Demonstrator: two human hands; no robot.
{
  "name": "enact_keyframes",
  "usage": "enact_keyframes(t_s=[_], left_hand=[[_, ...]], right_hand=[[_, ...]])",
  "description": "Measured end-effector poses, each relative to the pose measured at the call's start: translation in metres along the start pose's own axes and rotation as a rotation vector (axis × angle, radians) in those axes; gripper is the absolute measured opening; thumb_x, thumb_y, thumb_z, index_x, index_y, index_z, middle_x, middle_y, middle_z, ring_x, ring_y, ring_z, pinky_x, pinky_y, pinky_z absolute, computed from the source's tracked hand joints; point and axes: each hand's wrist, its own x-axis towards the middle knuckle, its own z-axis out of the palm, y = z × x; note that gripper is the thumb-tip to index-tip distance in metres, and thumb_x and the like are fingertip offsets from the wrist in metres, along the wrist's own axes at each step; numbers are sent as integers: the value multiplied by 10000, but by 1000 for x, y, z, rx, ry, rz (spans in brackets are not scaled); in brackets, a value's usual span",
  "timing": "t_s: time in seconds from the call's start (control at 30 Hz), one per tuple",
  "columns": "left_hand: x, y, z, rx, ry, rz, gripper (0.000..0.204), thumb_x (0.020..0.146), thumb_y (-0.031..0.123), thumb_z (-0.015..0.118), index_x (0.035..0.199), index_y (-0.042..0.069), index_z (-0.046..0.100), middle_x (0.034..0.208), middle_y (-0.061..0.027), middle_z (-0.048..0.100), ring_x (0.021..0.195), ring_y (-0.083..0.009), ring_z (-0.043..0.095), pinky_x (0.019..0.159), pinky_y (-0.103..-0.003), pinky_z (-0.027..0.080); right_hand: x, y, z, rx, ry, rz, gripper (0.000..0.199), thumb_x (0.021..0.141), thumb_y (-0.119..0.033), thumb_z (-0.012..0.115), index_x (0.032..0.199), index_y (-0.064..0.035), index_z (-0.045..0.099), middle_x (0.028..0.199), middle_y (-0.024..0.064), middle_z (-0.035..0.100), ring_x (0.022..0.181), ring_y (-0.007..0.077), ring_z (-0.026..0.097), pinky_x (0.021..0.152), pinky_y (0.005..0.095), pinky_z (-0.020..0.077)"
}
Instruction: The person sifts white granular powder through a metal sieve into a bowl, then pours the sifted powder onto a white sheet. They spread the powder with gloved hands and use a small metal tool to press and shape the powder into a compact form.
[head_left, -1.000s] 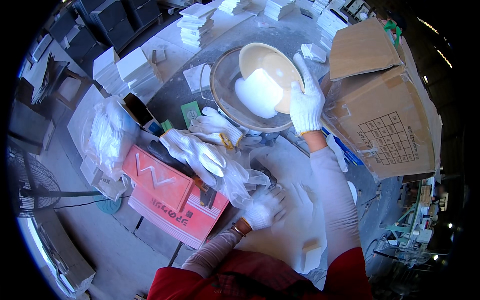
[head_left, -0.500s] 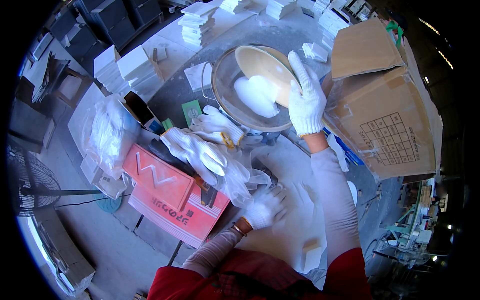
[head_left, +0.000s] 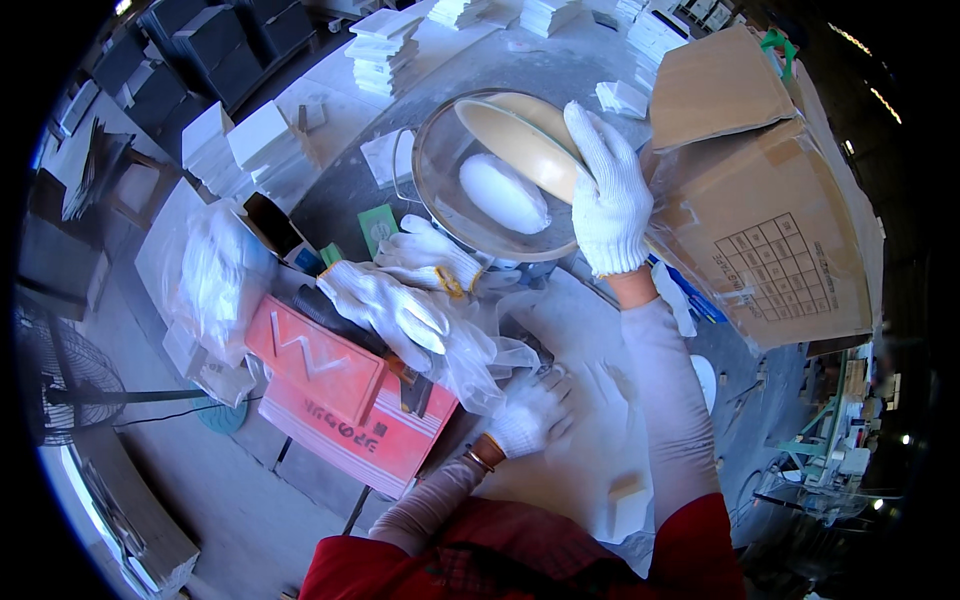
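My right hand, in a white knit glove, grips the rim of a cream bowl. The bowl is tipped on its side over a wide round pan with a wire handle. A smooth mound of white powder lies in the pan below the bowl, apart from its rim. My left hand, also gloved, rests on the dusty surface with its fingers stretched out and holds nothing I can see. Next to it lie a clear plastic bag and a spare pair of white gloves.
A large cardboard box stands right of the pan. A red carton and a red case lie at the left. Stacks of white tiles stand at the back. A small white block sits near me. A fan is far left.
The white powder that reached from the bowl into the pan now lies as a separate mound in the pan. The bowl has swung slightly; my left hand stays in place.
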Motion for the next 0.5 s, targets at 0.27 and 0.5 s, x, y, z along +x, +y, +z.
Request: enact_keyframes(t_s=[0.27, 0.5], left_hand=[[0, 5, -1, -6, -48, -39, 251, 962, 320, 663, 1000, 84, 737, 1394, -186, 625, 1370, -400, 537, 1039, -575, 452], [3, 5, -3, -20, 7, -5, 229, 949, 277, 683, 1066, 84, 721, 1314, -159, 651, 1282, -396, 588, 964, -528, 496]], right_hand=[[-6, -6, -9, 53, -60, 42, 604, 945, -32, 572, 1513, -227, 637, 1453, 113, 651, 1268, 336, 650, 1071, 398, 534], [-16, -10, -9, 10, -121, 94, 691, 880, 42, 578, 1504, -246, 642, 1442, 97, 649, 1264, 330, 642, 1057, 396, 541]])
